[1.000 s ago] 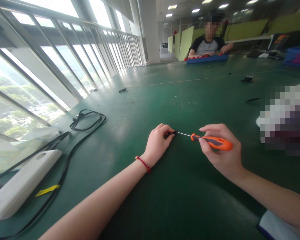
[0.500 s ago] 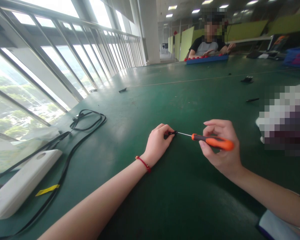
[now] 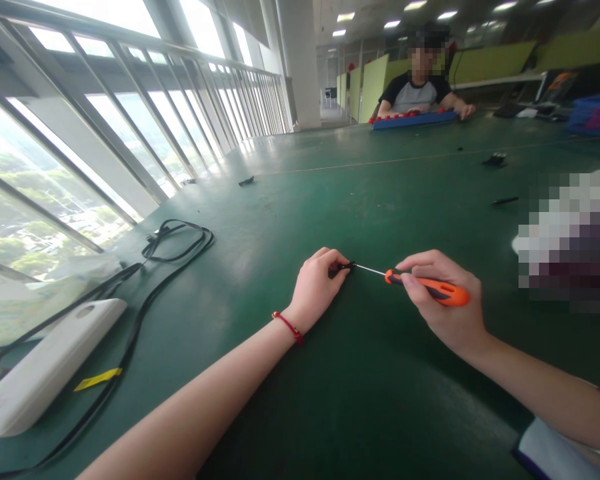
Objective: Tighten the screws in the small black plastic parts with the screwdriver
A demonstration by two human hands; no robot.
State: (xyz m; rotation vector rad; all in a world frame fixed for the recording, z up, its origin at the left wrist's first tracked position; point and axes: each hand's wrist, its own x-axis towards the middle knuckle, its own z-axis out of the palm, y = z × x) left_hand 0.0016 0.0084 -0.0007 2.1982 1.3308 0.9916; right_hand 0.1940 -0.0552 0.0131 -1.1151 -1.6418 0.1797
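Observation:
My left hand [image 3: 320, 280] pinches a small black part [image 3: 341, 268] near the middle of the green table; the fingers hide much of it, and its kind is too small to tell. Its wrist wears a red cord bracelet [image 3: 289, 327]. In my right hand [image 3: 453, 300] is an orange and black screwdriver [image 3: 447, 292], held almost level with the thumb and fingers round the handle. The thin metal shaft points left, and its tip meets the right end of the black part.
On the left lie a white power strip [image 3: 55, 367], a black cable [image 3: 145, 313] and a yellow tag [image 3: 99, 379]. Across the green table [image 3: 280, 220] a person [image 3: 420, 90] sits behind a blue tray [image 3: 413, 120] with red pieces. Small black parts [image 3: 495, 159] lie at the right.
My right thumb and fingers have closed onto the front of the screwdriver handle, where they were spread before. My left hand stays put. The person opposite has lowered a hand to the tray's end.

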